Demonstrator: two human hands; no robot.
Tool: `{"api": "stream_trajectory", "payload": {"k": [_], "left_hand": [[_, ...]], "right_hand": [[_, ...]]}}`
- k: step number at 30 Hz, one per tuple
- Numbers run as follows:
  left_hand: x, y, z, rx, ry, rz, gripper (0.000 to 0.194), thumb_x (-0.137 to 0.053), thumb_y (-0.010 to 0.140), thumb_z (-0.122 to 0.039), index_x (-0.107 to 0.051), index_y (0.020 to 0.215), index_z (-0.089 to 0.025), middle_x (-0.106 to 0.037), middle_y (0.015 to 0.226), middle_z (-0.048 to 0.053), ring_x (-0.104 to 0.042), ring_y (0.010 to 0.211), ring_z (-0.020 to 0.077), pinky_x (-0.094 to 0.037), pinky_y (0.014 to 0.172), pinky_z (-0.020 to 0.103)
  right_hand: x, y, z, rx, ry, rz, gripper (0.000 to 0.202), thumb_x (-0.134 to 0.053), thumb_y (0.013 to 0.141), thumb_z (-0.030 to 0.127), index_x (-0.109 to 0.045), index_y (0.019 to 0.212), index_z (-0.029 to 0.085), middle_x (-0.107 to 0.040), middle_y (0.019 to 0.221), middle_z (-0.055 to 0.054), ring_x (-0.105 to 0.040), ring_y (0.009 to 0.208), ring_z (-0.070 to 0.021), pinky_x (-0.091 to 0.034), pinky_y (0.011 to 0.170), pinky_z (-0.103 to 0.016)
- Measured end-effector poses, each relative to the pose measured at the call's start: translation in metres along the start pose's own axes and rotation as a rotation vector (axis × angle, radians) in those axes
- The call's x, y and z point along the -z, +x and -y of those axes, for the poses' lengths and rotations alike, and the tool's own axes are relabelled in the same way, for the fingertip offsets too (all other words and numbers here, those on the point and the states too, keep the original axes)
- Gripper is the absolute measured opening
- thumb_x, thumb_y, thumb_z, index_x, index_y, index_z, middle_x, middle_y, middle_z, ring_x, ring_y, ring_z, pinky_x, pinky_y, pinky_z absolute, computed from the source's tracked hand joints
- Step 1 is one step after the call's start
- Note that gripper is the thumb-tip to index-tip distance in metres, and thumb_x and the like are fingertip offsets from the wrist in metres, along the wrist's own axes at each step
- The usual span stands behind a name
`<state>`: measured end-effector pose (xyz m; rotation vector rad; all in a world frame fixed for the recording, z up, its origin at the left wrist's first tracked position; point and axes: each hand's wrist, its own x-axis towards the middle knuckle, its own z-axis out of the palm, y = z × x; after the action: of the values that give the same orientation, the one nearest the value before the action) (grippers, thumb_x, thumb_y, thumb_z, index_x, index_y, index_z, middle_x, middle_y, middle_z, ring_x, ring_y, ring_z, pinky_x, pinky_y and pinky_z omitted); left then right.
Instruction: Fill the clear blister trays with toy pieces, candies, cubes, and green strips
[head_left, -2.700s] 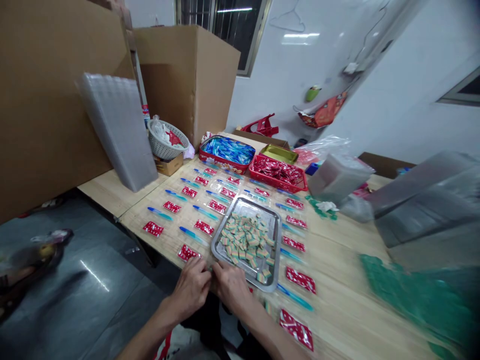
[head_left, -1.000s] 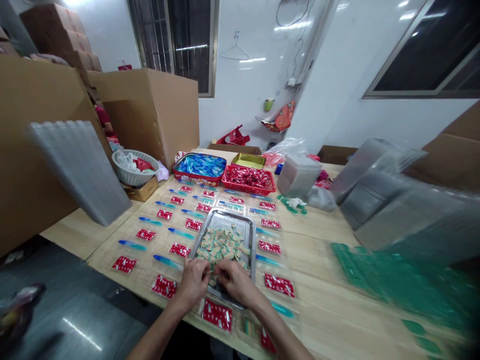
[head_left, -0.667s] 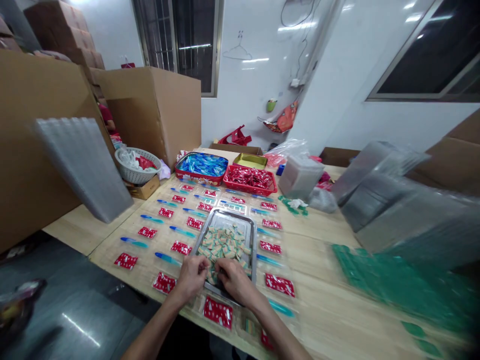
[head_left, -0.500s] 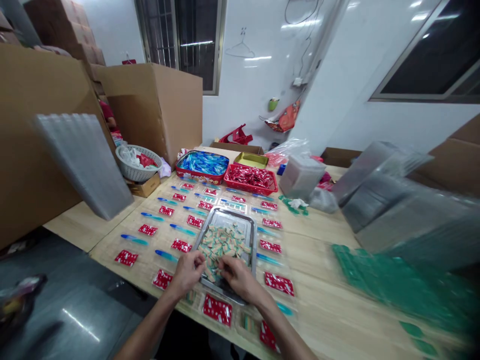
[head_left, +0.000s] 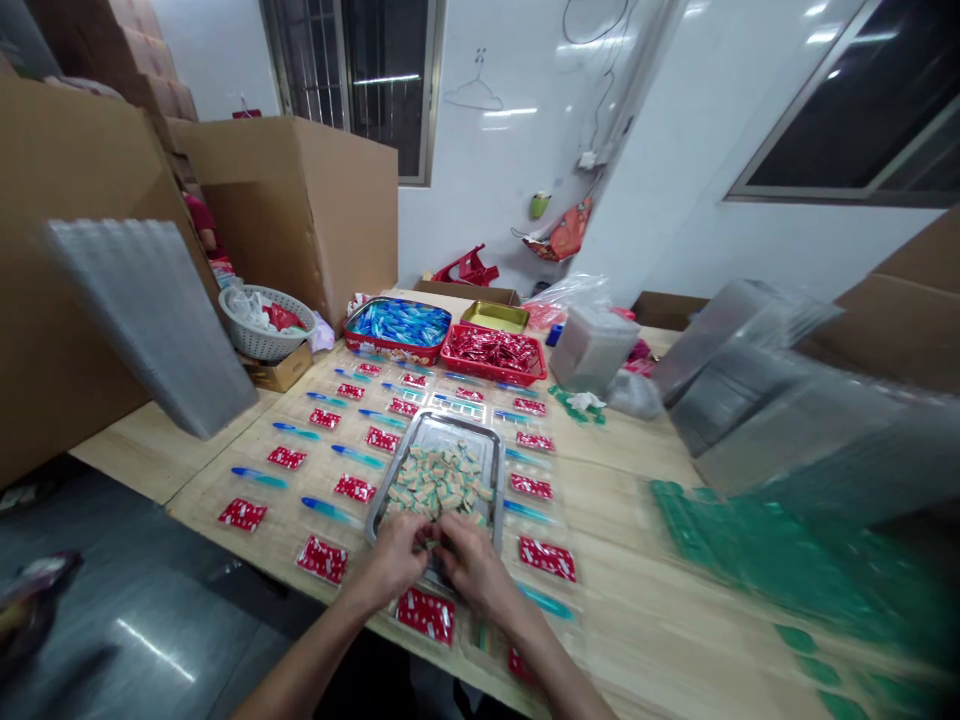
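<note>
Your left hand (head_left: 399, 553) and right hand (head_left: 471, 560) now meet over the tray (head_left: 459, 430), likely handling pieces (head_left: 435, 480); I can't tell your grip.

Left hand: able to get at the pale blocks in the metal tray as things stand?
Probably yes: the pale blocks lie loose in the lidless metal tray, just beyond the left hand, nothing visible between. Its fingertips are close to the right hand; any grip there is hidden.
</note>
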<state>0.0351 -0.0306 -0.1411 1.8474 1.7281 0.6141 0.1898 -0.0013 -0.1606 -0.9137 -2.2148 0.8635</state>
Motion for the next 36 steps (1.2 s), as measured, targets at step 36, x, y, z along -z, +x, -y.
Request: {"api": "stream_trajectory", "payload": {"k": [36], "left_hand": [[-0.011,-0.006,-0.002,-0.13,0.027,-0.011,0.022,-0.051,0.067,-0.004,-0.063,0.077,-0.019,-0.067,0.086,0.003,-0.058,0.092,0.021,-0.038,0.091,0.036]], "right_hand": [[0.013,-0.013,-0.007,-0.221,-0.36,0.003,0.021,-0.049,0.079,0.009,-0.068,0.077,0.019,-0.067,0.09,-0.007,-0.059,0.09,-0.0219,-0.036,0.08,-0.033]]}}
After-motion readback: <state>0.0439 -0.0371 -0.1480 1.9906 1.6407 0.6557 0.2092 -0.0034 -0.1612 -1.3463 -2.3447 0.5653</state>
